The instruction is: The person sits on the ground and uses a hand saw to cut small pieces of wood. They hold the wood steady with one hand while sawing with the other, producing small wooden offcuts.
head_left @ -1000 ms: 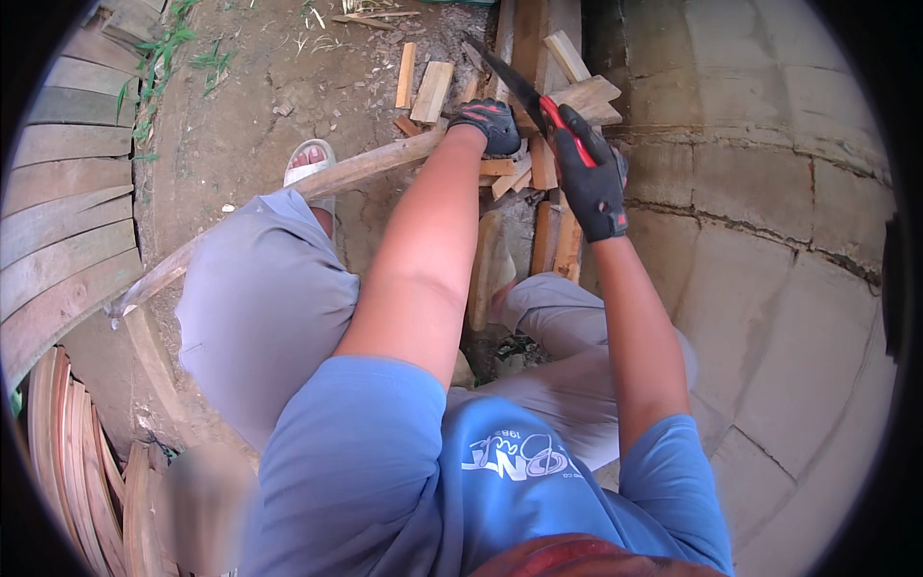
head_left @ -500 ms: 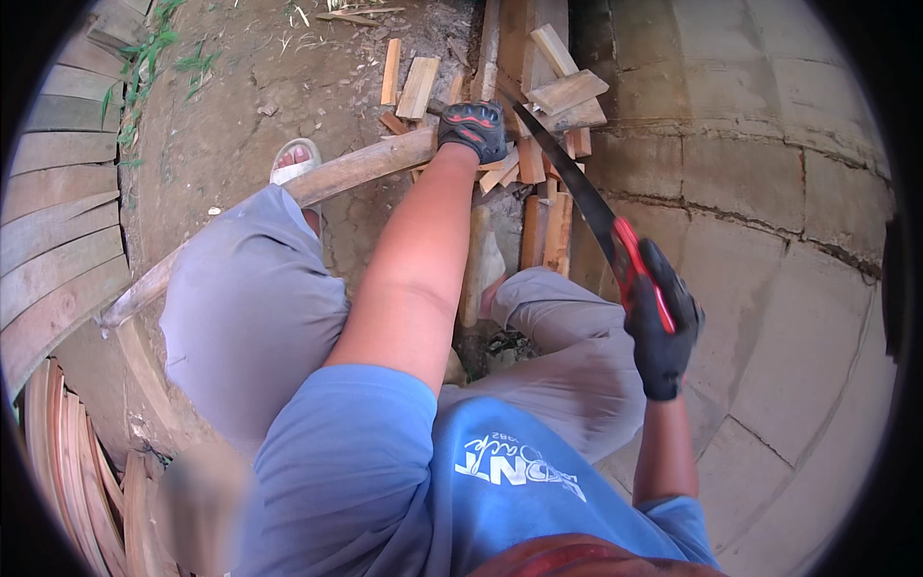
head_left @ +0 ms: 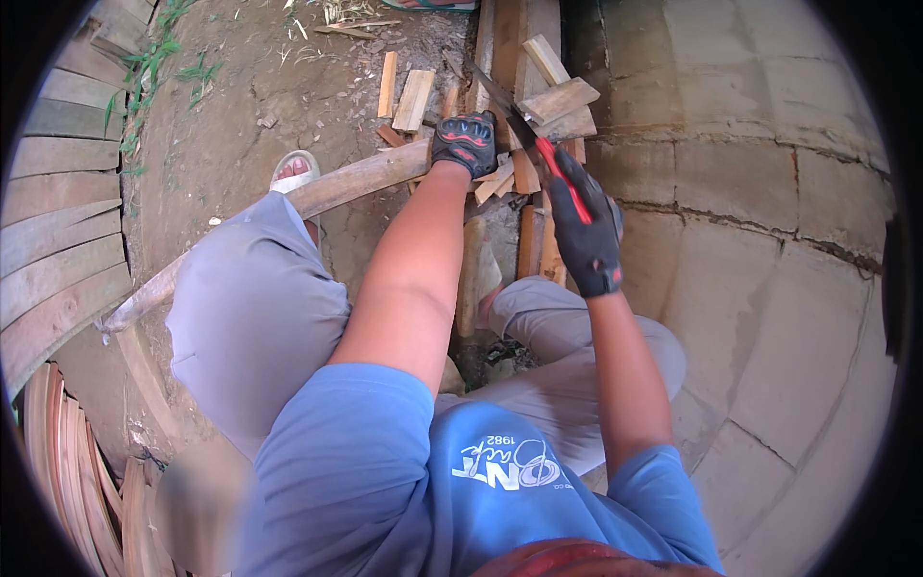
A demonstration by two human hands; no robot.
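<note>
Seated low over a dirt patch, the person has the left hand (head_left: 465, 144), in a black glove with red knuckle pads, closed down over the far end of a long wooden pole (head_left: 288, 207). That pole runs on a slant from the lower left, across the left thigh, up to the glove, so its long axis points toward the heap of split wood pieces (head_left: 538, 115) at the top of the view. The right hand (head_left: 585, 231), in a plain black glove, is wrapped tight round the red handle of a machete (head_left: 519, 120), and the dark blade angles up and to the left from the fist, its tip lying just right of the left glove and over the pole's held end. So the blade crosses the pole's line at that end, with the left hand the nearer of the two to the wood. Short chopped slats lie scattered around the heap, a sandalled foot (head_left: 293, 173) sits beside the pole, stacked planks (head_left: 58, 250) curve along the left edge, and a paved stone floor (head_left: 769, 288) spreads to the right.
</note>
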